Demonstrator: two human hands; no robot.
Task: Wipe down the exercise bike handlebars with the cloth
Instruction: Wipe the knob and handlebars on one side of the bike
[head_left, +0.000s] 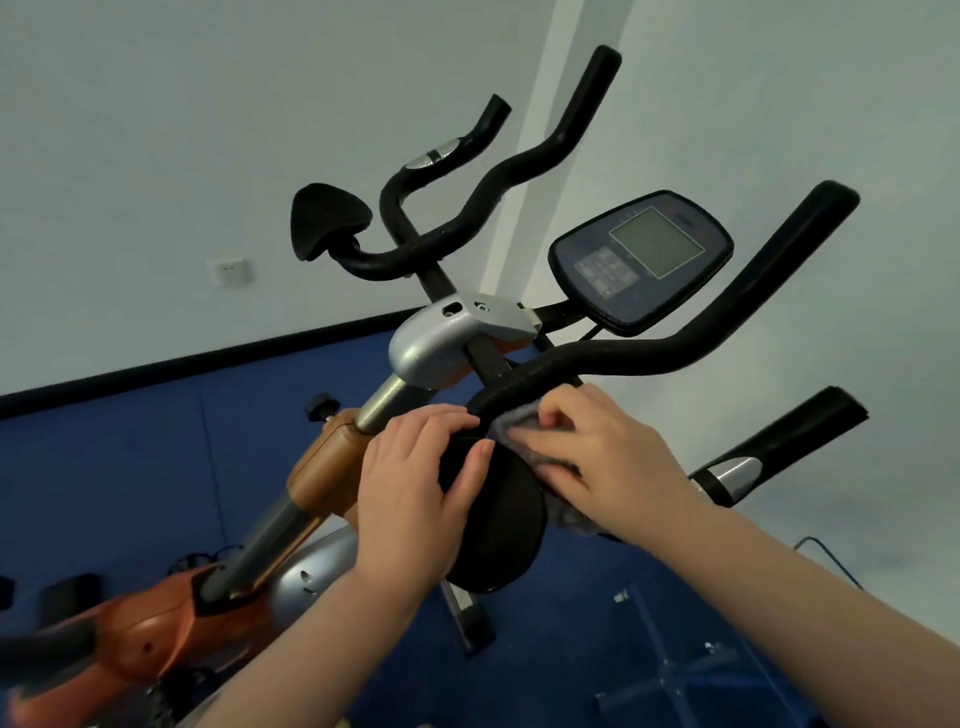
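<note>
The exercise bike's black foam handlebars fill the middle of the view, with a far bar curving up behind. My right hand grips a grey cloth and presses it against the near bar just beside the round black elbow pad. My left hand holds that pad, fingers curled over its top edge. Most of the cloth is hidden under my right hand.
A dark console with a grey screen sits behind the near bar. A second elbow pad is at the far left. The silver stem clamp and orange frame run down left. Blue floor lies below, white walls behind.
</note>
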